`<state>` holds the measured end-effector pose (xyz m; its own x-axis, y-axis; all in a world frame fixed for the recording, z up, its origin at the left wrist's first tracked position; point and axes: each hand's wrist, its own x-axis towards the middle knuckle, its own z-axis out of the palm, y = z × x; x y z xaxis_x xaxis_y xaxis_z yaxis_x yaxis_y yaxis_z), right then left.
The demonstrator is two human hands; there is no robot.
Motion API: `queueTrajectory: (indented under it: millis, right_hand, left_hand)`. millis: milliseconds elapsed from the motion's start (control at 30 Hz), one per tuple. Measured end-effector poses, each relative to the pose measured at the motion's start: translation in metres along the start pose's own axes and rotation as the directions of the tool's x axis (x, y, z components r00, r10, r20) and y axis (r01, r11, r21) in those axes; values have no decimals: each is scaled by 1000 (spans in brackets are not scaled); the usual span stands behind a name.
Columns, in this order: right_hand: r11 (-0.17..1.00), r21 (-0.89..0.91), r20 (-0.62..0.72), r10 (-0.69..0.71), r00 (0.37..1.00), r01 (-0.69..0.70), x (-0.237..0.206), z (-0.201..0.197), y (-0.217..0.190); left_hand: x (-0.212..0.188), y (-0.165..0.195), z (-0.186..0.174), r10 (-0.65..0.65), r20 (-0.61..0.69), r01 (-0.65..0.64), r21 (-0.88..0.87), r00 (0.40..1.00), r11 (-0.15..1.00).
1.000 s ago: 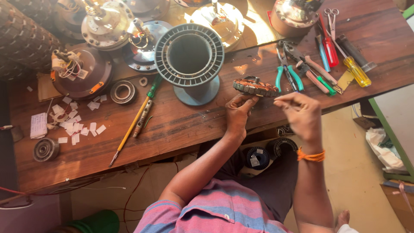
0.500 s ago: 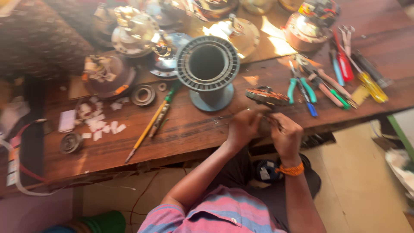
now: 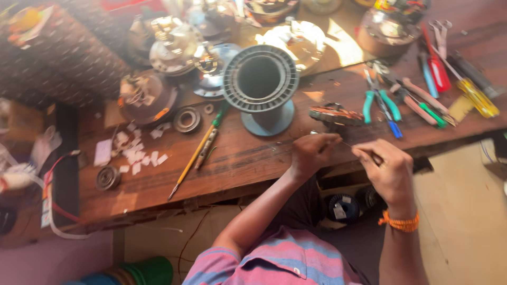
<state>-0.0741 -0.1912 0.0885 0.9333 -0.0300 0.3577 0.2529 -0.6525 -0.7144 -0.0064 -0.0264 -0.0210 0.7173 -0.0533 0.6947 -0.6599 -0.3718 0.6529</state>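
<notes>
Both hands work at the near edge of a wooden workbench (image 3: 232, 158). Left hand (image 3: 312, 153) is curled, fingertips pinched together on a thin wire (image 3: 346, 143) (barely visible, a fine pale line). Right hand (image 3: 388, 169) is also closed, thumb and forefinger pinched on the other end of the same wire; an orange band sits on its wrist. The wire runs between the 2 hands, just in front of a copper-wound stator (image 3: 335, 115), which lies flat on the bench just beyond the left hand. Behind it stands a grey ribbed spool (image 3: 261, 79), upright. Pliers with teal handles (image 3: 381, 103) lie right of the stator, near several screwdrivers. A yellow pencil (image 3: 193, 161) lies slantwise to the left, beside scattered white paper scraps (image 3: 140, 155).
</notes>
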Motion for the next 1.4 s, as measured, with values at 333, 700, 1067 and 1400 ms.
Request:
queueTrajectory:
  millis: [333, 700, 1067, 1400]
  right_hand:
    - [985, -52, 45, -162, 986, 164, 65, 22, 2]
    - [992, 120, 233, -4, 972, -25, 101, 26, 31]
    - [992, 95, 44, 82, 996, -86, 106, 32, 63]
    - [904, 368, 42, 219, 975, -219, 63, 3, 73]
  left_hand:
    - [-11, 6, 22, -667, 149, 586, -637, 730, 500]
    - [1, 8, 18, -708, 313, 639, -727, 634, 251]
    - [7, 11, 31, -762, 377, 586, -810, 526, 5]
    - [34, 28, -16, 211, 65, -215, 52, 975, 975]
